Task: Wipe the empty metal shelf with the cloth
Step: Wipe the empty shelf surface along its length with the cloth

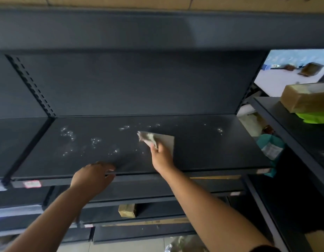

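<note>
A dark grey metal shelf (203, 148) spans the middle of the head view, bare except for scattered wet droplets (68, 133) across its left and back parts. My right hand (160, 154) reaches over the front edge and grips a grey cloth (157, 139) that lies on the shelf near its centre. My left hand (93, 174) rests on the shelf's front lip, fingers curled over the edge, holding no object.
Another shelf panel overhangs above. Lower shelves below hold a small cardboard box (127, 210). On a side rack to the right stand a cardboard box (303, 98) on a green item (316, 117) and a teal package (270, 146). A slotted upright (32, 86) rises at left.
</note>
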`<state>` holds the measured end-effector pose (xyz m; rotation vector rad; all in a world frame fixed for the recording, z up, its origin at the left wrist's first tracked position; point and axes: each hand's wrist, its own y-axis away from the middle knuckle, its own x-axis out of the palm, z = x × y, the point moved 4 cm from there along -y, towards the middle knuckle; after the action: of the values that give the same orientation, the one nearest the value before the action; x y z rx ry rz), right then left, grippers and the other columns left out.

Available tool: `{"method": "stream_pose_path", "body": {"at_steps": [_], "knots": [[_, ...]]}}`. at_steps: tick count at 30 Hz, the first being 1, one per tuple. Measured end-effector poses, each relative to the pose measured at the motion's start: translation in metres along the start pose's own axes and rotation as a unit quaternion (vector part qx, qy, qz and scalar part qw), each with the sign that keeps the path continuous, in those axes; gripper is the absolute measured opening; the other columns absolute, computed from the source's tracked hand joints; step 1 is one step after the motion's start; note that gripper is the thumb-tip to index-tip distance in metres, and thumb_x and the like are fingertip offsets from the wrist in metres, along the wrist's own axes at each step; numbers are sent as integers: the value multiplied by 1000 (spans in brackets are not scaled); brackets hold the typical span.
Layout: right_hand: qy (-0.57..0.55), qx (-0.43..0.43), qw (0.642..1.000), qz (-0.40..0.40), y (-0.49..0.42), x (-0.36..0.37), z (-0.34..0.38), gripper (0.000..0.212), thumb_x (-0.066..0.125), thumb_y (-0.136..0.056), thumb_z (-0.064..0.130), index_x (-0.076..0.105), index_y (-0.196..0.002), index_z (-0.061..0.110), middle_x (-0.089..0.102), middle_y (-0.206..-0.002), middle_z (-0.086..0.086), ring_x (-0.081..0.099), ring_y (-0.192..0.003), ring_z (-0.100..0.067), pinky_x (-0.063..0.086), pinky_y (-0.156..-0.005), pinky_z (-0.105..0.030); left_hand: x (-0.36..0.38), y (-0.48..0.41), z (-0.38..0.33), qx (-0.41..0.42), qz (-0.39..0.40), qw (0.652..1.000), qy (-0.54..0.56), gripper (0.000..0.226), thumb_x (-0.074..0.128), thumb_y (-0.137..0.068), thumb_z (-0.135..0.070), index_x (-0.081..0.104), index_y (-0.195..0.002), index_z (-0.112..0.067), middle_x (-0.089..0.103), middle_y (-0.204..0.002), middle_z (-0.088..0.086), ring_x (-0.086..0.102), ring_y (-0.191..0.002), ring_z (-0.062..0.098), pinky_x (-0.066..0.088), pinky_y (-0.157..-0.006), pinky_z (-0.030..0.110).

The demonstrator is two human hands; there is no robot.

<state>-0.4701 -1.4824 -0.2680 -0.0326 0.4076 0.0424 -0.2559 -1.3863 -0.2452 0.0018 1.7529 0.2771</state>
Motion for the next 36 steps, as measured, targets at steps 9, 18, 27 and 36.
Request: {"method": "stream_pose_path", "body": {"at_steps": [9, 18, 27, 36], "knots": [[-381, 73, 895, -219, -76, -151, -17, 21, 48, -97, 19, 55, -117, 17, 62, -122, -12, 60, -111, -33, 48, -96, -53, -13, -8, -9, 8, 59, 998, -38, 22, 50, -85, -53, 60, -103, -52, 62, -120, -19, 61, -104, 14, 52, -85, 33], [293, 25, 931, -214, -107, -241, -87, 28, 44, -96, 17, 54, -122, 11, 62, -111, -24, 58, -102, -43, 45, -85, -46, -13, -16, -7, 34, 94, 992, -81, 30, 44, -86, -62, 55, -112, -52, 58, -123, -21, 59, -109, 12, 51, -89, 33], [253, -101, 962, 37, -94, 4, -11, 31, 47, -94, 23, 60, -121, 20, 66, -118, -14, 59, -105, -35, 46, -86, -39, -15, -20, -7, 42, 105, 988, -104, 35, 52, -83, -61, 52, -116, -51, 56, -125, -24, 57, -112, 9, 49, -93, 33], [-342, 123, 931, -30, -107, -22, 25, 13, 51, -95, 24, 64, -95, 26, 70, -100, 5, 68, -89, -17, 57, -77, -37, -13, -17, -1, 39, 94, 991, -83, 36, 51, -81, -59, 51, -117, -53, 58, -125, -23, 59, -109, 10, 50, -86, 31]]}}
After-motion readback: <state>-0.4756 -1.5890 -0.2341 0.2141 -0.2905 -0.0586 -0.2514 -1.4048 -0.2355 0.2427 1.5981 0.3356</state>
